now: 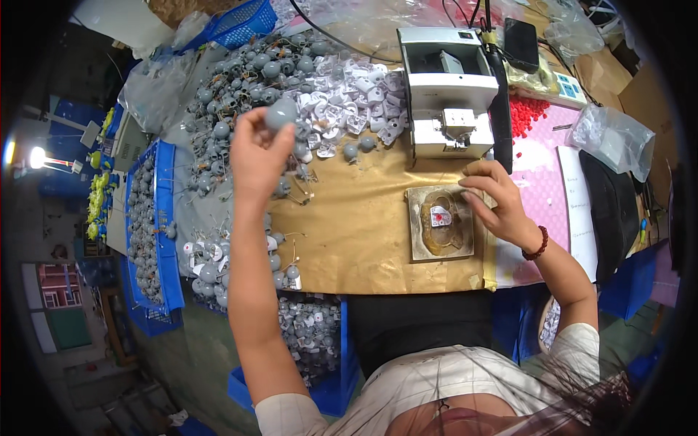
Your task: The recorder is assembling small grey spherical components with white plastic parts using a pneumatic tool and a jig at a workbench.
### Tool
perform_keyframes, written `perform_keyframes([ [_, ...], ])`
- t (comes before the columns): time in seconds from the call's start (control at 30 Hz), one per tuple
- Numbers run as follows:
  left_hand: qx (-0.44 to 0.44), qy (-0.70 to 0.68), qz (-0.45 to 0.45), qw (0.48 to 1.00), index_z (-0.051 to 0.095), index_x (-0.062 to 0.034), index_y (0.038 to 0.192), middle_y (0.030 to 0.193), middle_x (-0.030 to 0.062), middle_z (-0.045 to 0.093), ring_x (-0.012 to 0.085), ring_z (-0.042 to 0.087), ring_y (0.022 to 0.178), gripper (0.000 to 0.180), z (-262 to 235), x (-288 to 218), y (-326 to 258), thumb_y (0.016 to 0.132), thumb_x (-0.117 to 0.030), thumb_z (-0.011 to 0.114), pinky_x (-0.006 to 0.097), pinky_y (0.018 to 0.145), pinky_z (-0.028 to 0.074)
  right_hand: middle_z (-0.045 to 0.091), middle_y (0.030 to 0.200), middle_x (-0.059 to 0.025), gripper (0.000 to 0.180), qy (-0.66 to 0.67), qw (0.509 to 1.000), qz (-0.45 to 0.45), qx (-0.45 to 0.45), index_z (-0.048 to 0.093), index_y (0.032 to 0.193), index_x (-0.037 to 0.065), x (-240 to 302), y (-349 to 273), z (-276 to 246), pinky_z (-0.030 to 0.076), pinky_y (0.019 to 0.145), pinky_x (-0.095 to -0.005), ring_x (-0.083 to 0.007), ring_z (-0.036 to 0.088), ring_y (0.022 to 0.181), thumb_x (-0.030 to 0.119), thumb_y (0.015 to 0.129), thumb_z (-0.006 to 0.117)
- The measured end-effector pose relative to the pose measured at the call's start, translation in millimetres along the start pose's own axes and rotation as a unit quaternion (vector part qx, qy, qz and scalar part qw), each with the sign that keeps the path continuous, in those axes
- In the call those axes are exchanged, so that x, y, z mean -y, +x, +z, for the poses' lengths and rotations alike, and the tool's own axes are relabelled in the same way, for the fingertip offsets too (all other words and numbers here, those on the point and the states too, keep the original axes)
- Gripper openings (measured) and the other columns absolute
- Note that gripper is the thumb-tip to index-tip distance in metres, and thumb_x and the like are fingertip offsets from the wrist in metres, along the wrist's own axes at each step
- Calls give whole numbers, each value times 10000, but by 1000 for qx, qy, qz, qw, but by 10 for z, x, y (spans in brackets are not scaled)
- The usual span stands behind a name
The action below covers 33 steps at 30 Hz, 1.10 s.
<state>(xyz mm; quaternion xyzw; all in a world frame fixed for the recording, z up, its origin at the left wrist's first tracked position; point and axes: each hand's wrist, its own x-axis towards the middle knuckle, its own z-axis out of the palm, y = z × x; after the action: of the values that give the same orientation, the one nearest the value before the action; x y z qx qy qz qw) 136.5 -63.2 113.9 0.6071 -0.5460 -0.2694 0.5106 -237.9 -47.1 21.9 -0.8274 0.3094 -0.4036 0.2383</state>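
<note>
Head view: a grey ball (281, 114) in the left hand (258, 156), a white piece (440, 216) in the block (443, 251).
The left hand grips the ball with fingertips and thumb, near the big heap (254, 69). The white piece lies in the block's hollow, maybe so it can't slide. The right hand (502, 200) curls by the block's top right corner; I can't tell if it pinches something tiny. Fingers hide part of the ball.
</note>
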Motion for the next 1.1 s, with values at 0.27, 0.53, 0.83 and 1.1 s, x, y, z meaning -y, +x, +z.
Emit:
perform_keyframes([
  [0.27, 63, 29, -117, 991, 575, -64, 1290, 957, 62, 647, 133, 655, 836, 346, 4, 19, 169, 956, -139, 623, 276, 732, 521, 630, 1080, -134, 204, 54, 998, 24, 14, 676, 1044, 26, 90, 100, -57, 521, 822, -353, -284, 641, 973, -20, 846, 688],
  [0.53, 78, -186, -3, 979, 508, -9, 1333, 1180, 131, 649, 187, 667, 976, 482, 103, -505, -179, 909, -182, 653, 316, 809, 532, 630, 1066, -125, 209, 61, 998, 1, 26, 680, 1042, 27, 67, 122, -81, 529, 811, -348, -275, 646, 959, -17, 839, 703],
  [0.83, 309, -360, -73, 877, 457, -24, 1351, 1293, 154, 582, 234, 616, 1154, 553, 459, -597, -881, 845, -65, 676, 358, 950, 523, 486, 1369, -231, 790, 26, 980, -176, -90, 475, 1400, 24, 490, 577, -123, 460, 991, -455, -395, 517, 1230, 156, 732, 876],
  [1.1, 263, -490, -142, 819, 419, -56, 1295, 1301, 208, 536, 253, 596, 1160, 527, 646, -324, -1355, 835, -46, 676, 389, 986, 494, 690, 982, -65, 396, 478, 820, 225, 221, 529, 1346, 27, 456, 316, -52, 532, 760, -282, -114, 625, 807, 96, 974, 645],
])
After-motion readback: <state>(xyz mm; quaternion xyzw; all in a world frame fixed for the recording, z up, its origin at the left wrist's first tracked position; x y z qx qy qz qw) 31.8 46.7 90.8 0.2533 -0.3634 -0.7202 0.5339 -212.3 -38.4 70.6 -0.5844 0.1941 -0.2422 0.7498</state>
